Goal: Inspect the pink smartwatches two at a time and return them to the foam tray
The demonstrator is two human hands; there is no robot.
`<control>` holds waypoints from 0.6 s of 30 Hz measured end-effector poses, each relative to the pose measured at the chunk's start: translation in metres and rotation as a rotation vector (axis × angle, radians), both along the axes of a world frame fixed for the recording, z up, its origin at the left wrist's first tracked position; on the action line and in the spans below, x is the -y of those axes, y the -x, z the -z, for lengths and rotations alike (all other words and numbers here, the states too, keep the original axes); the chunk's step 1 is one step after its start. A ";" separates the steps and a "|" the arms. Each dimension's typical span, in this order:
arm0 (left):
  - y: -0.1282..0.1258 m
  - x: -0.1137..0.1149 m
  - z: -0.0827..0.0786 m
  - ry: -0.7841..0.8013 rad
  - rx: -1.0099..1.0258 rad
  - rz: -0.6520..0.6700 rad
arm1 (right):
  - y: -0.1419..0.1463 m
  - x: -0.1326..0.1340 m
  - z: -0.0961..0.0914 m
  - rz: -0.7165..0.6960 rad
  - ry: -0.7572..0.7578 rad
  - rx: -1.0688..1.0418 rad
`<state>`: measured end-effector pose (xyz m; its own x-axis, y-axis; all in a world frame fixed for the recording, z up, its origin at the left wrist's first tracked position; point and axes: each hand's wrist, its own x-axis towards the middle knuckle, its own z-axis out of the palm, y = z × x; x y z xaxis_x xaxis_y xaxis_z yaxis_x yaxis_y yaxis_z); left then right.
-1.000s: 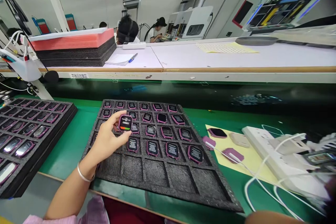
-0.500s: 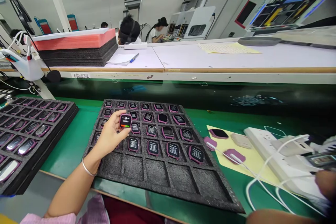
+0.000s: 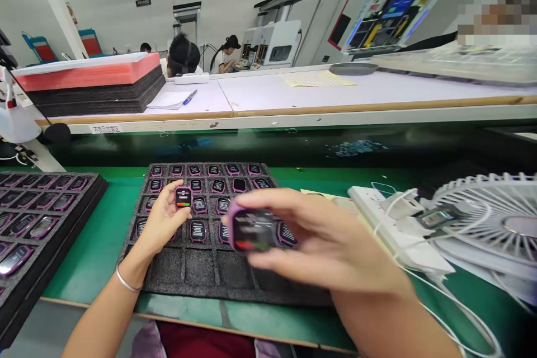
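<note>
My left hand (image 3: 163, 221) pinches a small purple smartwatch body (image 3: 183, 197) with a lit screen, held just above the black foam tray (image 3: 197, 271). My right hand (image 3: 323, 243) is closed on a second purple watch body (image 3: 250, 229), blurred by motion, over the tray's right half. Several more purple watch bodies (image 3: 197, 230) sit in the tray's upper pockets; the nearest row of pockets is bare foam.
A second foam tray (image 3: 88, 193) full of watches lies at the left. A white power strip (image 3: 388, 221) with cables and a white desk fan (image 3: 495, 224) stand at the right. Behind runs a dark conveyor, a white bench and stacked foam sheets (image 3: 92, 86). Other people work far behind.
My right hand has swung in from the lower right holding a second watch body. The left hand stayed over the tray with its watch. The view turned right, revealing the fan.
</note>
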<state>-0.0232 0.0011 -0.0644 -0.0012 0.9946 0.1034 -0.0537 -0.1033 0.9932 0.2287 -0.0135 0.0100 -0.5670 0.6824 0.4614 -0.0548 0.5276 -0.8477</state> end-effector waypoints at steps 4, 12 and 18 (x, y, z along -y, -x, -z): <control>-0.001 0.001 -0.003 0.039 0.021 0.014 | 0.026 -0.033 0.008 0.016 -0.037 0.020; 0.000 0.000 0.005 0.031 0.078 0.058 | 0.027 -0.052 0.018 0.024 -0.031 0.055; -0.001 0.001 0.004 0.067 0.122 0.086 | 0.016 -0.026 0.004 -0.076 0.133 -0.061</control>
